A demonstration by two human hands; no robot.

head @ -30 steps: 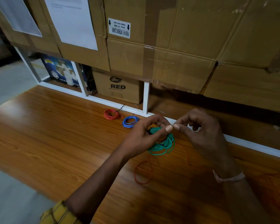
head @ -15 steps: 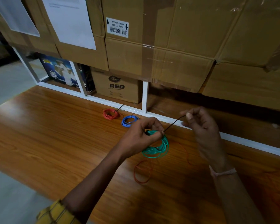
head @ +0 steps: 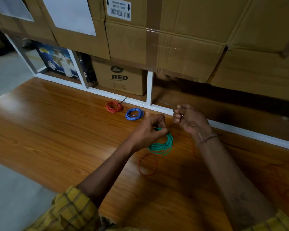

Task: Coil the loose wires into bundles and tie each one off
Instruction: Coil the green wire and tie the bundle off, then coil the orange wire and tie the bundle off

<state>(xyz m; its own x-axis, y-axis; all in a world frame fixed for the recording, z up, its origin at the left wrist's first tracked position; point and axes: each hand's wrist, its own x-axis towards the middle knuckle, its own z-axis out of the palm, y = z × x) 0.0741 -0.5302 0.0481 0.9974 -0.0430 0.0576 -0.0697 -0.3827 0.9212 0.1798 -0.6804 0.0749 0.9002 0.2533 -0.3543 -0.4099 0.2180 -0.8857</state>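
Stacked cardboard boxes [head: 182, 39] are filling the far side, sitting on a white rack frame [head: 149, 88] with a smaller "RED" carton [head: 118, 78] tucked underneath. You're working on the wooden tabletop [head: 57, 130], which is running from near left to far right. Your left hand [head: 147, 132] is sitting at centre, fingers pinched closed on the top of the green wire coil [head: 162, 145], thumb and forefinger pressing together right where a thin black tie [head: 170, 127] is crossing the bundle. The green coil is hanging from that pinch, with its lower loops lying just above or on the wood; can't tell which. Your right hand [head: 188, 119] is sitting just right of and farther than the left, fingers curled closed into a loose fist, apparently pulling the far end of the black tie, though the strand inside the fist is too thin to confirm. A loose orange wire loop [head: 147, 165] is lying flat on the wood just nearer than the green coil, with more of it trailing right under your right forearm. Far left of your hands, a red coil [head: 114, 107] and a blue coil [head: 134, 114] are lying side by side near the rack frame, each already bundled, with a short black tie end sticking out of the red one.
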